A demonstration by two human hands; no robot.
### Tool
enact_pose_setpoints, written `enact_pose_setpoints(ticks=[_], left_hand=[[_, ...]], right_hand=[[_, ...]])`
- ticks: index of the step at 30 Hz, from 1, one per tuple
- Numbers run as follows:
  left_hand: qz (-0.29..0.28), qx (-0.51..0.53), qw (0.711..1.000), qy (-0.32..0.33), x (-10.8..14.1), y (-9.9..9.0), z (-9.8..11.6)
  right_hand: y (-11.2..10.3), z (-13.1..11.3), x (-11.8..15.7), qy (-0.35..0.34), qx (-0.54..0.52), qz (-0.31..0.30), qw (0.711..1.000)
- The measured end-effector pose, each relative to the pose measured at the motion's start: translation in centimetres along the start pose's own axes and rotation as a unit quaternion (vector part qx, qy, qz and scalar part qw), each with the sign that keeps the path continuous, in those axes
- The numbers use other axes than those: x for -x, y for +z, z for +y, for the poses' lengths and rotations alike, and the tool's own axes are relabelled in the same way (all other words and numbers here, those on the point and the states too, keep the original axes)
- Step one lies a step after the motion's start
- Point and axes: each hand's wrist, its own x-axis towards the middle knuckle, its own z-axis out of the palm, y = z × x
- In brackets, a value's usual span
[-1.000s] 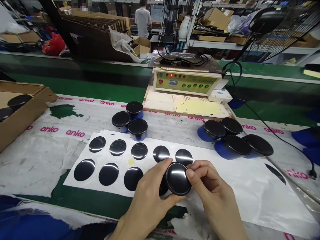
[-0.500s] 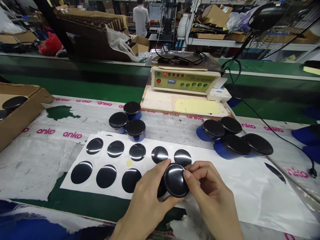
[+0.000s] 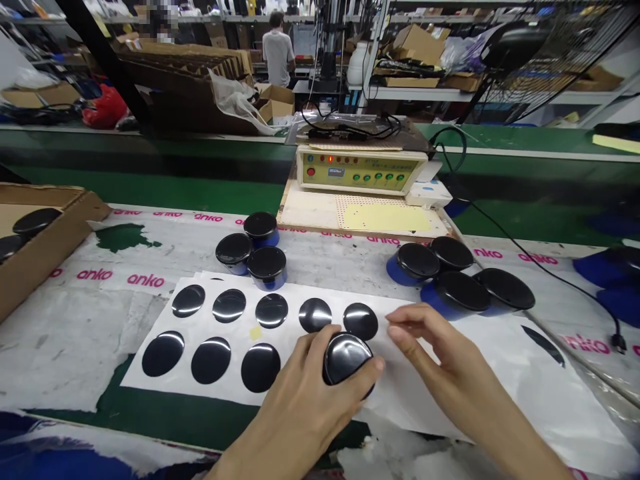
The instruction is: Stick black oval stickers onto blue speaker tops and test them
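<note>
My left hand [image 3: 305, 393] is wrapped round a glossy black round piece [image 3: 346, 360], with the thumb along its near right side. Its flat face points up toward me; its underside is hidden. To the right, apart from that piece, my right hand [image 3: 430, 347] has thumb and forefinger tips brought together; anything between them is too small to make out. Beneath both hands lies a white sheet [image 3: 295, 339] carrying several shiny black discs [image 3: 261, 368] in two rows. The nearest disc [image 3: 361, 321] to the right hand is just left of its fingertips.
Three black-topped blue round pieces [image 3: 267, 265] stand behind the sheet, and several more [image 3: 456, 293] at right. A control box [image 3: 360, 172] sits on a board at the back. At left is a cardboard box [image 3: 60, 243]; a black cable [image 3: 540, 257] crosses the right side.
My right hand has let go of the round piece's edge and moved right. My left hand has turned, its thumb now over the piece's near side. The view has shifted slightly.
</note>
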Motion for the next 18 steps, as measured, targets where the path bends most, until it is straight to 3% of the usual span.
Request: enact_pose_setpoints(ticks=[2, 4, 6, 9, 12, 14, 16, 18], left_hand=[[0.016, -0.007, 0.999, 0.027, -1.2, -2.2, -1.0], [0.080, -0.048, 0.996, 0.005, -3.6, -5.5, -3.2], [0.161, -0.111, 0.977, -0.087, -6.9, -9.0, -6.6], [0.178, -0.141, 0.962, -0.153, -11.8, -12.5, -12.7], [0.171, -0.156, 0.952, -0.199, -14.9, -13.1, -17.7], [0.159, -0.161, 0.952, -0.209, -15.6, -12.9, -19.3], [0.140, -0.165, 0.956, -0.198, -15.1, -13.0, -19.2], [0.090, -0.158, 0.970, -0.163, -13.7, -13.2, -17.7]], right_hand=[[-0.9, 0.0, -1.7, -0.112, 0.077, -0.121, 0.983], [-1.0, -0.3, -3.4, -0.212, 0.153, -0.223, 0.939], [-0.5, -0.5, -4.7, -0.274, 0.236, -0.258, 0.896], [0.2, -0.8, -5.6, -0.312, 0.298, -0.253, 0.866], [-0.1, -0.9, -5.7, -0.311, 0.297, -0.274, 0.860], [-0.9, -1.3, -5.9, -0.288, 0.287, -0.316, 0.857], [-1.8, -1.8, -6.5, -0.257, 0.267, -0.369, 0.852], [-2.5, -2.3, -7.3, -0.239, 0.252, -0.416, 0.840]])
